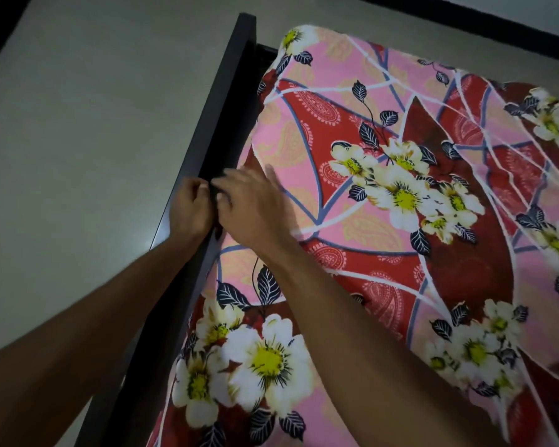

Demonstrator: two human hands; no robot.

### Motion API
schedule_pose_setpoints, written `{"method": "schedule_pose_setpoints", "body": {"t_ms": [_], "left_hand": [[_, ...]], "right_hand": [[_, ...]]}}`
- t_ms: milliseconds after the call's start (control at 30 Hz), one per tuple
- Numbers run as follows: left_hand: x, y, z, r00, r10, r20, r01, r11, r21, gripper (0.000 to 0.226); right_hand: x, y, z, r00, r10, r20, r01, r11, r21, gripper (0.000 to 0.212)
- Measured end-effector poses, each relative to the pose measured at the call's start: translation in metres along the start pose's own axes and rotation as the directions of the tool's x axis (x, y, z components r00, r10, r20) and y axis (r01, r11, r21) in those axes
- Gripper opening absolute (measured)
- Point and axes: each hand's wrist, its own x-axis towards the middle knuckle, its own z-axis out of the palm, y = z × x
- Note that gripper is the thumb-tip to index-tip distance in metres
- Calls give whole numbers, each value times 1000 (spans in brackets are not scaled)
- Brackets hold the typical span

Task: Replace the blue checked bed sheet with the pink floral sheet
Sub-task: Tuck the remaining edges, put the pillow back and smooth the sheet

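The pink floral sheet [384, 201], with red patches and white-yellow flowers, covers the mattress across the right of the view. My left hand [191, 208] has its fingers curled at the dark bed frame rail [220, 111], in the gap beside the mattress edge; what it grips is hidden. My right hand [252, 208] lies on the sheet's left edge with fingers stretched toward the same gap, its fingertips close to the left hand. No blue checked sheet is in view.
The dark bed frame rail runs diagonally from the bottom left to the top middle. Pale tiled floor [78, 130] lies left of the bed. A dark skirting line [465, 17] crosses the top right behind the mattress.
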Motion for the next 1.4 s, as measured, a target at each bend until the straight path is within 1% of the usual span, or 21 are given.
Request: {"method": "schedule_pose_setpoints", "body": {"t_ms": [67, 100, 200, 233, 267, 333, 367, 400, 433, 500, 533, 600, 667, 733, 767, 833, 933, 1133, 1267, 1333, 1400], "left_hand": [[-6, 9, -1, 996, 85, -37, -85, 996, -10, 23], [-9, 16, 0, 985, 167, -39, -167, 986, 13, 24], [-11, 37, 13, 912, 410, -8, -407, 908, 101, 29], [-12, 45, 19, 882, 470, 6, -467, 875, 128, 30], [-15, 56, 26, 848, 530, 16, -526, 837, 148, 29], [-18, 75, 39, 779, 625, 41, -622, 764, 172, 28], [-19, 85, 47, 739, 670, 61, -669, 721, 181, 29], [-19, 93, 54, 704, 706, 78, -706, 685, 181, 30], [-17, 101, 60, 678, 731, 80, -731, 660, 170, 31], [-10, 117, 73, 650, 759, 50, -756, 638, 143, 33], [-6, 127, 81, 641, 767, 42, -764, 631, 139, 34], [0, 144, 106, 607, 788, 104, -792, 589, 159, 36], [-2, 157, 139, 522, 815, 250, -851, 481, 209, 40], [-12, 170, 182, 457, 795, 400, -886, 363, 290, 46], [-17, 177, 203, 454, 768, 452, -884, 326, 335, 49], [-25, 197, 244, 505, 697, 510, -854, 317, 412, 53], [-13, 222, 287, 572, 622, 535, -804, 295, 517, 57], [41, 271, 334, 669, 554, 495, -709, 277, 648, 70], [69, 293, 353, 715, 540, 445, -659, 307, 687, 79], [79, 302, 358, 731, 546, 410, -638, 333, 694, 82], [86, 306, 361, 742, 548, 386, -617, 331, 715, 87]], "right_hand": [[-22, 28, -20, 937, 141, -318, -93, 983, 161, 32], [-37, 50, -30, 890, 245, -384, -193, 966, 169, 34], [-65, 119, -43, 729, 635, -254, -644, 763, 59, 54], [-65, 128, -42, 704, 683, -198, -701, 712, -36, 59], [-60, 128, -38, 742, 652, -155, -669, 731, -134, 62], [-37, 111, -28, 934, 357, 7, -343, 903, -259, 66], [-23, 98, -27, 973, 182, 143, -142, 958, -251, 72], [-10, 90, -26, 967, 26, 253, 21, 983, -181, 75], [1, 89, -29, 959, -78, 272, 96, 994, -53, 69], [6, 113, -47, 996, -29, 81, 14, 983, 181, 46], [2, 135, -57, 995, 61, -74, -44, 976, 215, 41], [-22, 186, -78, 931, 212, -297, -163, 970, 183, 37], [-51, 236, -92, 870, 341, -356, -321, 940, 116, 39], [-66, 275, -98, 848, 418, -325, -452, 892, -31, 48], [-67, 291, -98, 843, 456, -285, -500, 860, -104, 52], [-61, 322, -102, 833, 512, -211, -548, 816, -183, 57], [-31, 359, -110, 835, 520, -181, -549, 810, -206, 56], [42, 425, -136, 807, 569, -160, -591, 779, -210, 56], [77, 463, -150, 796, 595, -112, -605, 787, -122, 52], [85, 477, -161, 807, 590, -20, -589, 801, -108, 49], [82, 482, -170, 835, 547, -51, -550, 832, -69, 47]]}}
